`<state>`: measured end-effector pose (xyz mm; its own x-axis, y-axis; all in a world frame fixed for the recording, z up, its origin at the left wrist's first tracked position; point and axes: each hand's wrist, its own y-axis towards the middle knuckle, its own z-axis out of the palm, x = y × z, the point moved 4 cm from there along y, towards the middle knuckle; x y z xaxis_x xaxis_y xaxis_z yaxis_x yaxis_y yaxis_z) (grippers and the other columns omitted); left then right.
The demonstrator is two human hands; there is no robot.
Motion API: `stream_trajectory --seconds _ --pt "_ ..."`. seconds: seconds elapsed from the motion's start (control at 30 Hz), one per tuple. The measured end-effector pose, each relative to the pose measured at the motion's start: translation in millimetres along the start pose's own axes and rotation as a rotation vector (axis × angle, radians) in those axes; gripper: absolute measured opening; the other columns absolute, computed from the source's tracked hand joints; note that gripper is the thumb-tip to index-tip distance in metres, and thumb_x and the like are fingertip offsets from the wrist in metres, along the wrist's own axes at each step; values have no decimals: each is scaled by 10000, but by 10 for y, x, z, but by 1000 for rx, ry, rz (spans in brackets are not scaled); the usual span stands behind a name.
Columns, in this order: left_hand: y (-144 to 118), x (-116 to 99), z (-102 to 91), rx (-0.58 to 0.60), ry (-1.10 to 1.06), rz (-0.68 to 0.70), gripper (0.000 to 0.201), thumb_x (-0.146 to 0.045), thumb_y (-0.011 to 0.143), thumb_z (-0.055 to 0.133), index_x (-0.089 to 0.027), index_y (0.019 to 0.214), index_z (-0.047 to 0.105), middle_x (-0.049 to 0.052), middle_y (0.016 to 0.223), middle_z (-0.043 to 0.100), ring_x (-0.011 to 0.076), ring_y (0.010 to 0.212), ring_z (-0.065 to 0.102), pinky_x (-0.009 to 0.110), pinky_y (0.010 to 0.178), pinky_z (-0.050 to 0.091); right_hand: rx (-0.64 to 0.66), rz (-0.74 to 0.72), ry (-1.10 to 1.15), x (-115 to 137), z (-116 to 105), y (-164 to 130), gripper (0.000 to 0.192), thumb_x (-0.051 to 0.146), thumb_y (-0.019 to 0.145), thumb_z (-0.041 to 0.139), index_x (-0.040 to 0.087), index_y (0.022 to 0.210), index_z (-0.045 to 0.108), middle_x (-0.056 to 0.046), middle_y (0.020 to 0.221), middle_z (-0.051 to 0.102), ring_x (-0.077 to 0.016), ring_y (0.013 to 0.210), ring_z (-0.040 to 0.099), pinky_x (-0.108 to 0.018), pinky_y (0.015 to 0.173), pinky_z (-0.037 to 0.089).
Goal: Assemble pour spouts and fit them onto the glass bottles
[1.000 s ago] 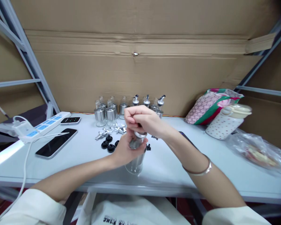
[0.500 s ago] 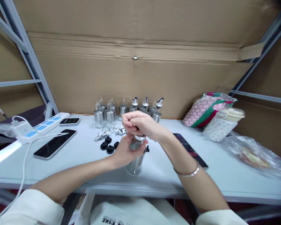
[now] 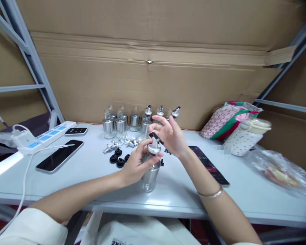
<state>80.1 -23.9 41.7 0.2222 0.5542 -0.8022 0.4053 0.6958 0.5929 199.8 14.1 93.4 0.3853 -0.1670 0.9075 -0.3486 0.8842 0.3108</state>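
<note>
My left hand (image 3: 134, 166) is wrapped round the neck of a glass oil bottle (image 3: 150, 177) with a steel sleeve, near the front of the table. On the bottle's mouth sits a silver pourer (image 3: 154, 147) with a black flip cap. Just right of the pourer, my right hand (image 3: 173, 137) is open with its fingers apart, holding nothing. Left of the bottle lie several black rubber stoppers (image 3: 120, 162), partly behind my left hand. Silver pourer spouts (image 3: 112, 146) are heaped behind them.
Several steel-sleeved bottles (image 3: 121, 125) line the back, some with pourers. A phone (image 3: 60, 157) and power strip (image 3: 46, 139) are at left. Another phone (image 3: 210, 166), a patterned pouch (image 3: 226, 119), a dotted tumbler (image 3: 246, 137) and a plastic bag (image 3: 277, 168) occupy the right.
My right hand has come off the bottle's top and opened, moving slightly right, so the pourer now shows. My left hand still grips the neck, and the bottle leans a little.
</note>
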Motion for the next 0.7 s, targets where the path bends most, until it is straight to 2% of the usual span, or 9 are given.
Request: stream_trajectory --seconds 0.07,0.2,0.27,0.33,0.43,0.53,0.6,0.7 --pt "45 -47 -59 3 40 -11 314 -375 843 635 -211 1083 515 44 918 681 165 828 656 294 765 515 -47 -3 9 -45 -42 -31 508 632 730 585 235 1037 507 13 735 581 -136 611 545 -252 567 433" --pt "185 -256 -163 40 292 27 222 -305 766 719 -175 922 628 14 820 678 149 750 641 265 726 519 -120 -37 39 -68 -176 -36 464 593 730 629 233 1001 519 26 698 592 -134 596 555 -254 588 451" --pt "296 -383 -239 -6 337 71 218 -280 765 710 -167 936 634 15 823 681 148 746 640 262 714 527 -150 -57 57 -57 -289 -10 437 582 735 636 230 972 528 25 683 598 -135 595 564 -259 607 465" --pt "452 -494 -352 -80 316 113 245 -255 777 682 -161 995 622 38 925 686 156 813 651 274 763 538 -191 -66 96 -45 -422 17 416 568 738 639 224 949 537 20 675 600 -136 593 570 -263 616 477" --pt "747 -587 -593 -200 276 206 283 -237 810 627 -169 1082 588 56 1032 669 162 901 652 293 820 543 -270 -74 165 -25 -598 37 376 523 735 654 213 916 543 17 659 594 -131 577 566 -263 618 492" --pt "1014 -528 -864 -307 344 298 265 -227 815 612 -177 1072 574 55 1026 664 164 923 647 306 837 539 -324 -97 186 1 -685 31 332 487 741 650 211 889 538 26 635 580 -117 550 546 -249 606 494" --pt "1137 -383 -1020 -363 403 298 267 -213 806 615 -174 1064 558 59 1000 667 169 901 654 327 853 529 -334 -111 183 10 -694 25 326 482 743 647 212 886 533 31 628 574 -112 543 540 -241 599 491" --pt "1247 -84 -1171 -385 518 249 258 -191 803 606 -173 1047 523 68 989 668 175 875 658 335 844 513 -345 -133 161 13 -675 20 337 483 735 654 217 898 525 37 633 568 -110 537 536 -238 593 486"
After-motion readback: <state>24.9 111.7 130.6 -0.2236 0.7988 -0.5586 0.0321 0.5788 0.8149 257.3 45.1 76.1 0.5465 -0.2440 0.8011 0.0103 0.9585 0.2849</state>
